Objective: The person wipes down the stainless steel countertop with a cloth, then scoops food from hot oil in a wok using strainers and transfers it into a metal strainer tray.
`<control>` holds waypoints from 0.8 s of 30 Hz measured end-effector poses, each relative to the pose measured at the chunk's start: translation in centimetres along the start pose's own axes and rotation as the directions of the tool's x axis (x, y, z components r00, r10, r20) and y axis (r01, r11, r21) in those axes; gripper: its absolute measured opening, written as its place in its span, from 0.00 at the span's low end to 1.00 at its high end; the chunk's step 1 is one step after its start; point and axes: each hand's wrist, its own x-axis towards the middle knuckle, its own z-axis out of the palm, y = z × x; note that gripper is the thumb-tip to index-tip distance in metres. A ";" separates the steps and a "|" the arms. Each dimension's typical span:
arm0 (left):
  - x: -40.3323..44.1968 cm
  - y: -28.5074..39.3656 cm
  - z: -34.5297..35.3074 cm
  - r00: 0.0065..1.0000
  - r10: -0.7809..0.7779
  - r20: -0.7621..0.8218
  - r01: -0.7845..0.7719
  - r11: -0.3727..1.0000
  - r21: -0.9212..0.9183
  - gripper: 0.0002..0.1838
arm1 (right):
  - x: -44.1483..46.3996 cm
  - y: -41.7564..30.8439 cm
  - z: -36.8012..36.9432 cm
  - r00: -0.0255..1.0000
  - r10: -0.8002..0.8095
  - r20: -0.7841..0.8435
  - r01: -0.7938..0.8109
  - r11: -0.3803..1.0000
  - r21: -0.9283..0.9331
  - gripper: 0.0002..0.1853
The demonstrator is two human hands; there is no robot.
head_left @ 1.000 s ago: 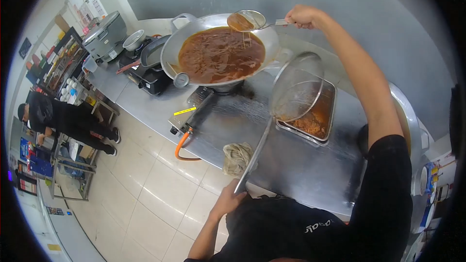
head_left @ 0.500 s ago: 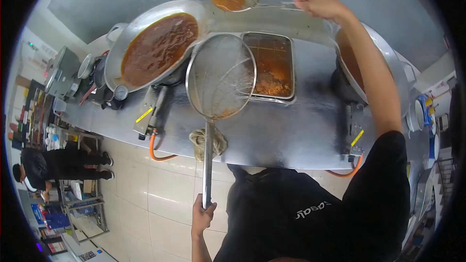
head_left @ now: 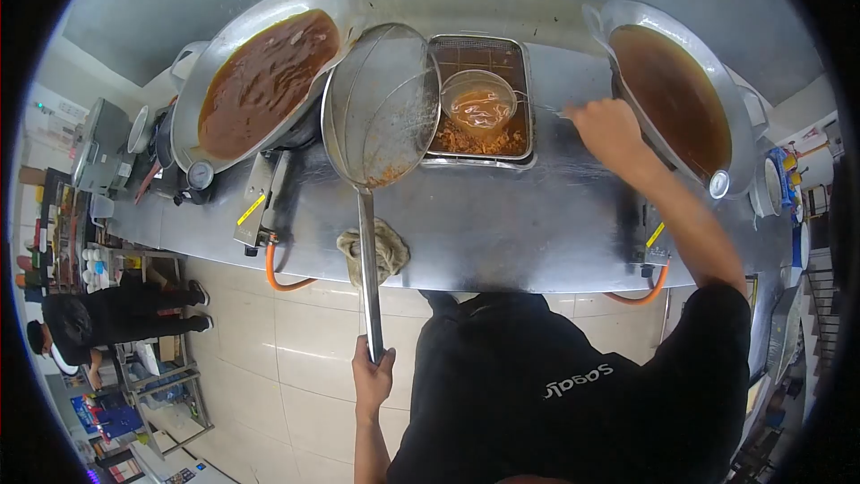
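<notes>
My left hand (head_left: 374,375) is closed round the handle of a large round strainer (head_left: 383,108); a few brown crumbs lie in its mesh near the handle. My right hand (head_left: 602,133) grips the handle of a small strainer (head_left: 479,106). The small strainer holds orange-brown liquid and is over or in a rectangular metal tray (head_left: 527,158), which holds brown liquid and crispy bits. Left of the large strainer stands a wide wok (head_left: 193,108) of reddish-brown liquid. A second wok (head_left: 740,139) of brown liquid is to the right, a dial thermometer (head_left: 718,184) at its rim.
A crumpled cloth (head_left: 387,251) lies at the front edge of the steel counter (head_left: 502,224). Gas burners with orange hoses (head_left: 279,278) sit beneath the woks. A large metal cooker (head_left: 101,143) stands far left. Another person (head_left: 116,314) in dark clothes is at a shelf on the left.
My right hand has brought the small strainer from above the left wok across and down to the tray. The large strainer has swung left with my left hand. The view has turned right.
</notes>
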 end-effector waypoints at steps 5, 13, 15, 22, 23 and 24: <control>1.7 1.6 2.0 0.992 0.124 -0.021 -0.120 0.984 0.129 0.11 | -2.2 -0.4 3.0 0.993 0.048 -0.111 -0.050 0.999 -0.013 0.17; 8.7 3.0 4.5 0.934 0.354 -0.055 -0.340 0.923 0.178 0.12 | -5.9 -1.7 6.0 0.963 0.210 -0.171 -0.192 0.975 0.115 0.30; 11.4 4.0 4.4 0.917 0.398 -0.033 -0.382 0.897 0.221 0.12 | -6.4 -2.1 7.5 0.955 0.253 -0.154 -0.228 0.960 0.162 0.32; 19.1 6.8 4.6 0.877 0.480 0.028 -0.462 0.825 0.324 0.13 | -7.1 -4.8 9.3 0.893 0.430 -0.130 -0.355 0.854 0.381 0.36; 20.1 7.0 4.7 0.903 0.427 0.042 -0.414 0.841 0.348 0.13 | -7.3 -5.1 9.7 0.883 0.452 -0.128 -0.368 0.835 0.408 0.36; 20.8 7.7 4.8 0.926 0.373 0.052 -0.364 0.854 0.372 0.13 | -7.5 -5.4 10.3 0.872 0.472 -0.126 -0.379 0.817 0.435 0.36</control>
